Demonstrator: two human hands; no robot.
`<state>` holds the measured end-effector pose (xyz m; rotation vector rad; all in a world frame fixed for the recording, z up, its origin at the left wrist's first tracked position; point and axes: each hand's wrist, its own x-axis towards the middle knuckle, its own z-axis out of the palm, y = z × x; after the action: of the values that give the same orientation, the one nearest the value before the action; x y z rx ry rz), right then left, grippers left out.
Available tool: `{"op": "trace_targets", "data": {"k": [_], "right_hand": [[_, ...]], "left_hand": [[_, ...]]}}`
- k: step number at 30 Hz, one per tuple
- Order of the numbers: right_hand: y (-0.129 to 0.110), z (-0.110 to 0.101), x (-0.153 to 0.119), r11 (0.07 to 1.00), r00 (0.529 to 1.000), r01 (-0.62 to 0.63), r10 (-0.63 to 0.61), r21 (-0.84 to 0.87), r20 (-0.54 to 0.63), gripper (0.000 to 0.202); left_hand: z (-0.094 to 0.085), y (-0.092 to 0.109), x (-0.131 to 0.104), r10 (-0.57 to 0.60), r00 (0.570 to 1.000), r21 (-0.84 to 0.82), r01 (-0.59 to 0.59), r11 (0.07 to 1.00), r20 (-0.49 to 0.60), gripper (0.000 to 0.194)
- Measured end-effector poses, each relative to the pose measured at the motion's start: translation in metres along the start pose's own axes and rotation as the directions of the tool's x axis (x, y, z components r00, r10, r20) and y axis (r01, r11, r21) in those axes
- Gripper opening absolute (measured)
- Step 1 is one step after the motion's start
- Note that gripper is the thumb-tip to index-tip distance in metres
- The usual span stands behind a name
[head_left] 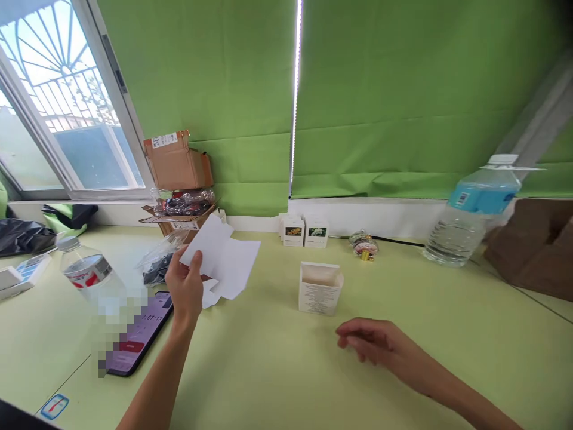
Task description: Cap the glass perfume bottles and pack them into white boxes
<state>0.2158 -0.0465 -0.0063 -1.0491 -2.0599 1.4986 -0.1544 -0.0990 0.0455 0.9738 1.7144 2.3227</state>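
Pale green tabletop, w/ green fabric backdrop behind.
Big clear plastic water bottle w/ blue label, far right, tilted.
Brown cardboard box at back left, by window.
Small clear bottle w/ red label, near left.
Black smartphone w/ lit screen, flat, just left of left forearm.
Flat white unfolded carton sheet: left hand lifts it, thumb & fingers pinched on its lower left corner.
Small white open-top carton box, upright, table centre.
Right hand: near that box, not touching, fingers loosely curled, holding nothing.
Two small printed boxes at back wall.
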Motion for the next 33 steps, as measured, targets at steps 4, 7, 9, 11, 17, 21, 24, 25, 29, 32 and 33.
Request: {"op": "trace_targets", "data": {"k": [4, 7, 9, 11, 17, 21, 24, 25, 29, 32, 33], "right_hand": [[-0.034, 0.028, -0.009, 0.996, 0.996, 0.035, -0.042, 0.086, 0.08, 0.041], [-0.047, 0.039, -0.004, 0.983, 0.995, 0.062, -0.075, 0.171, 0.067, 0.048], [-0.049, 0.042, 0.001, 0.964, 0.992, 0.09, -0.108, 0.249, 0.062, 0.052], [-0.049, 0.044, 0.004, 0.941, 0.988, 0.125, -0.147, 0.316, 0.047, 0.052], [-0.049, 0.051, -0.001, 0.895, 0.98, 0.186, -0.141, 0.405, -0.138, 0.04], [-0.05, 0.051, -0.003, 0.896, 0.978, 0.154, -0.078, 0.416, -0.195, 0.041], [-0.049, 0.046, -0.003, 0.904, 0.969, 0.135, -0.036, 0.406, -0.244, 0.043], [-0.048, 0.045, -0.004, 0.907, 0.964, 0.133, -0.025, 0.399, -0.266, 0.044], [-0.044, 0.038, -0.004, 0.917, 0.952, 0.115, 0.008, 0.382, -0.306, 0.044], [-0.041, 0.036, -0.004, 0.911, 0.95, 0.085, 0.048, 0.403, -0.309, 0.044], [-0.039, 0.036, -0.003, 0.91, 0.95, 0.08, 0.054, 0.407, -0.308, 0.045]], "left_hand": [[0.019, 0.01, -0.039, 0.01, 0.998, 0.052, -0.013, 0.999, 0.065, 0.044], [0.028, 0.016, -0.065, 0.065, 0.991, 0.093, -0.077, 0.993, 0.118, 0.043], [0.031, 0.019, -0.078, 0.096, 0.98, 0.11, -0.116, 0.987, 0.172, 0.042], [0.034, 0.02, -0.09, 0.13, 0.969, 0.117, -0.156, 0.981, 0.208, 0.04], [0.036, 0.023, -0.118, 0.295, 0.888, 0.064, -0.338, 0.939, 0.352, 0.036], [0.032, 0.021, -0.128, 0.372, 0.749, -0.036, -0.423, 0.906, 0.548, 0.044], [0.031, 0.021, -0.133, 0.313, 0.646, -0.133, -0.312, 0.941, 0.696, 0.054], [0.032, 0.022, -0.134, 0.276, 0.64, -0.136, -0.261, 0.956, 0.717, 0.055], [0.04, 0.021, -0.14, 0.092, 0.697, -0.044, -0.086, 0.995, 0.711, 0.041], [0.046, 0.015, -0.144, -0.045, 0.737, -0.015, 0.074, 0.997, 0.675, 0.049], [0.048, 0.013, -0.146, -0.088, 0.734, -0.006, 0.123, 0.992, 0.673, 0.053]]}}
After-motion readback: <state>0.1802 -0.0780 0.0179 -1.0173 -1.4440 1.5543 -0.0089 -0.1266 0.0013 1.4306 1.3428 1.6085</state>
